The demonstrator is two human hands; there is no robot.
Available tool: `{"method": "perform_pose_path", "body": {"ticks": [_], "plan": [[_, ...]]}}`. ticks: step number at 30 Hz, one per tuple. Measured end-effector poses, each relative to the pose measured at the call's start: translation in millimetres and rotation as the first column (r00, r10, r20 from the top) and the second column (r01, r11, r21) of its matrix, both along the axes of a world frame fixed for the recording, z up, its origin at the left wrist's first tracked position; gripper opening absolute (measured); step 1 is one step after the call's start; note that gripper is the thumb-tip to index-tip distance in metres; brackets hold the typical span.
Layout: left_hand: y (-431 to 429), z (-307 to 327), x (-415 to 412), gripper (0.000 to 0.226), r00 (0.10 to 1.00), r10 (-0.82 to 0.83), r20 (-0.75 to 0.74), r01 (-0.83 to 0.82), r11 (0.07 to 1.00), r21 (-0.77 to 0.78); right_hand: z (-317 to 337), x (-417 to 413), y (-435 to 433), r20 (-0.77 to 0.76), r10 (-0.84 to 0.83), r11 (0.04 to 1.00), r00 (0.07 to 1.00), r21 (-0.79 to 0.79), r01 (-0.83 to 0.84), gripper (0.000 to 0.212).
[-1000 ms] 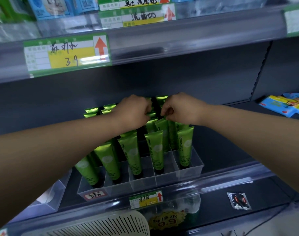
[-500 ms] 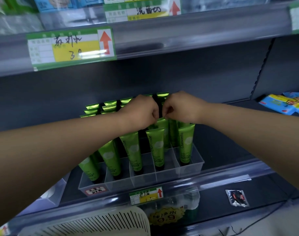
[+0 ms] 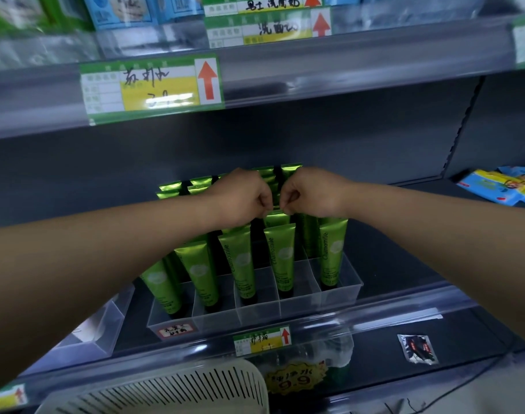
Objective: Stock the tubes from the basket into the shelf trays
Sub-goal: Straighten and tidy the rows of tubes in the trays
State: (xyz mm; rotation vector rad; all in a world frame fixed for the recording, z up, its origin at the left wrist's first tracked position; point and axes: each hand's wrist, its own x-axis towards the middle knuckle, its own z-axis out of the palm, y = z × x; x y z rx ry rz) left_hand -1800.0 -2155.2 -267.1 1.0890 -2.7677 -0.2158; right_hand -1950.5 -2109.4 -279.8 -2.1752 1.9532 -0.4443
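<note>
A dark grey metal shelf lies bare to the right of a clear plastic divided tray near its front lip. A white slotted plastic basket sits below that lip. Green metallic tubes stand upright in the tray's lanes. The left hand and right hand, fingers curled, pinch the crimped top of one green tube in the second lane from the right, well below the upper shelf's edge.
</note>
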Motion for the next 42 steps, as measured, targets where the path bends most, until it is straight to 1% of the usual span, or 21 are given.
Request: {"method": "perform_pose_path", "body": {"ticks": [11, 17, 23, 29, 36, 42], "plan": [[-1.5, -6.3, 2.1, 0.015, 0.999, -0.044, 0.0, 0.044, 0.998, -0.048, -1.8, -0.4, 1.7, 0.035, 0.001, 1.0, 0.999, 0.025, -0.002, 0.011], [2.1, -6.2, 3.1, 0.014, 0.999, -0.048, -0.011, 0.047, 0.994, -0.104, -2.3, -3.7, 5.9, 0.02, -0.009, 0.999, 1.0, 0.037, 0.008, 0.021], [4.0, -1.2, 4.8, 0.015, 1.0, -0.02, 0.018, 0.021, 0.995, -0.095, 12.4, -16.9, 20.7, 0.063, -0.035, 0.999, 0.997, -0.027, 0.037, 0.021], [13.1, 4.0, 11.0, 0.016, 0.999, -0.023, -0.028, 0.02, 0.993, -0.114, 20.0, -37.4, 45.2, 0.087, -0.087, 0.992, 0.992, -0.083, 0.095, 0.016], [31.3, 3.5, 5.4, 0.018, 0.996, -0.068, -0.065, 0.058, 0.988, -0.144, 8.7, -51.0, 71.3, 0.137, -0.141, 0.988, 0.98, -0.046, 0.148, 0.015], [28.4, 2.6, -5.1, 0.021, 1.0, -0.021, 0.011, 0.022, 0.992, -0.126, -10.6, -51.8, 77.7, 0.155, -0.162, 0.986, 0.975, -0.001, 0.164, 0.028]]}}
